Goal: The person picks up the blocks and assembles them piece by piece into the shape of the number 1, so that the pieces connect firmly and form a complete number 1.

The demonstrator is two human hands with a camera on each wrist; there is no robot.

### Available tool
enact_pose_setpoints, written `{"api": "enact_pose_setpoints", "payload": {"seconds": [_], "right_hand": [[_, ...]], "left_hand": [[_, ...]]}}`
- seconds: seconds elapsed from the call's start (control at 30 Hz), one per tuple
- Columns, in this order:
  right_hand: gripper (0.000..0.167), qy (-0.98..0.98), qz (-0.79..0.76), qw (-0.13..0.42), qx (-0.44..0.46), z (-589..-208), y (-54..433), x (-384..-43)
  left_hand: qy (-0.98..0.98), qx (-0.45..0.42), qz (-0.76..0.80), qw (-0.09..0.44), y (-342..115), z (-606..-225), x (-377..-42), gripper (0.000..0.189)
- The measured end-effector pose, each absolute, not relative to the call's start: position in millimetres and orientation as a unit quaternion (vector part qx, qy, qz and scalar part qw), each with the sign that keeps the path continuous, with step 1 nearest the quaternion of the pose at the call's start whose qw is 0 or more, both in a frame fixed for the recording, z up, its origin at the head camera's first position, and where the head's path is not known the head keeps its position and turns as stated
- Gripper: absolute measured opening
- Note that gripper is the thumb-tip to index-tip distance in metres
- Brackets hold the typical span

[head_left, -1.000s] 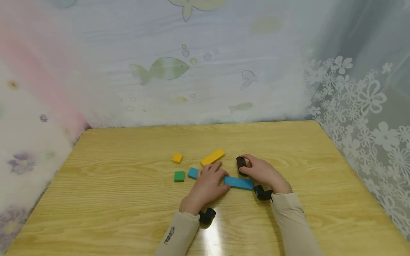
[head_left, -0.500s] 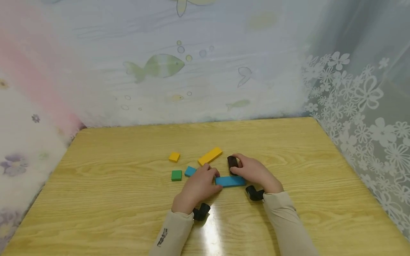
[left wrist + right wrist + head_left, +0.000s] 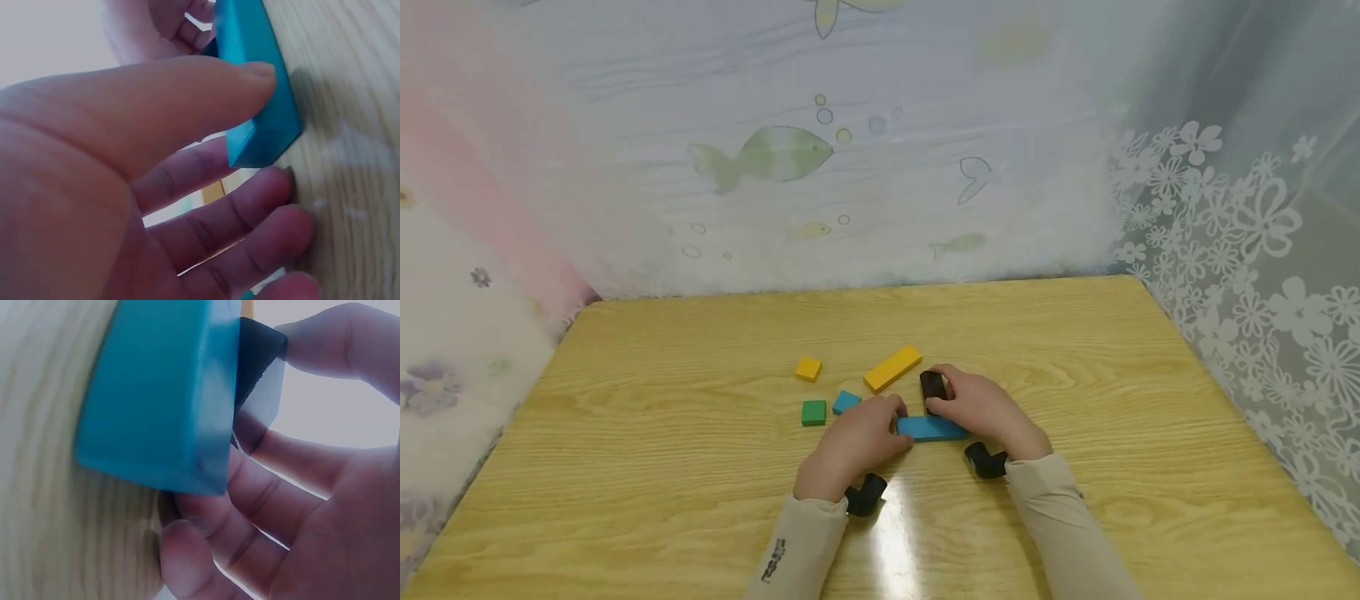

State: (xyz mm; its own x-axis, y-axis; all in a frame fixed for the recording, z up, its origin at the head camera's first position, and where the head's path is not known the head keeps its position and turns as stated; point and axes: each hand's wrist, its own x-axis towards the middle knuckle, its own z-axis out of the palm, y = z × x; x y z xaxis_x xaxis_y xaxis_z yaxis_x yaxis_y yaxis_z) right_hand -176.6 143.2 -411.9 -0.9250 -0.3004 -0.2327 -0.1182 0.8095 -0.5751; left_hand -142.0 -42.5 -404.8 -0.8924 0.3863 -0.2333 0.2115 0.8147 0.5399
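In the head view, a long blue block lies crosswise on the table, and my left hand pinches its left end. The left wrist view shows the left thumb pressed on the blue block's face, with the other fingers on its far side. My right hand holds a dark, nearly black block between thumb and fingers, just behind the blue block. In the right wrist view the dark block is partly hidden by the blue block, above the table surface.
Behind the hands lies a long yellow block. To the left sit a small yellow square, a green square and a small blue piece near the left hand. A patterned cloth hangs at the table's back edge.
Both hands have shifted left, the left with the long blue block and the right with the dark block. More of the small blue piece shows now. The view has also shifted slightly.
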Motion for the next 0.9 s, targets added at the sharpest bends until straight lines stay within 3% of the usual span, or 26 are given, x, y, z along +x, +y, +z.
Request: {"api": "enact_pose_setpoints", "payload": {"seconds": [0.9], "right_hand": [[0.039, 0.921, -0.333, 0.143, -0.145, -420.8, 141.0, -178.2]], "left_hand": [[0.929, 0.16, 0.269, 0.196, -47.1, -404.6, -143.5, 0.03]]}}
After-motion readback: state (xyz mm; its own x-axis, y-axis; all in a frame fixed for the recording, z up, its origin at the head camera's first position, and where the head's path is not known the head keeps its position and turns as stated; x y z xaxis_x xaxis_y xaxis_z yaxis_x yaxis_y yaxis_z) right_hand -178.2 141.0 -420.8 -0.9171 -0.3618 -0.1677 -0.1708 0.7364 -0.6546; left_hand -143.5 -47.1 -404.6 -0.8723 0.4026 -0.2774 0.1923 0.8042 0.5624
